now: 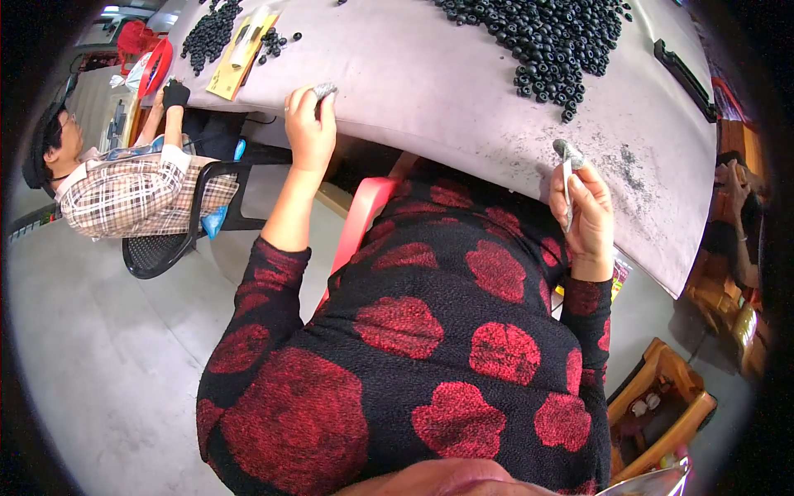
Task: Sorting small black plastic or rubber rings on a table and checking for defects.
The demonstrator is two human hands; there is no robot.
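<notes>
Beads [556,54]: heaped, round, black, holed | right hand [589,207]: pinching slim pale strip [567,192] | left hand [309,132]: curled, grip unclear

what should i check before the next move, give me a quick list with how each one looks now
1. Tool gripped: ok, held in the right hand.
2. Left hand holding a part: cannot tell, the grey covering and fingers hide it.
3. Beads in front: ok, a big black pile lies on the table, beyond the right hand.
4. Table clean near the right hand: not ok, dark crumbs are scattered there.
5. Co-worker clear: ok, seated to the left, apart from both hands.
</notes>
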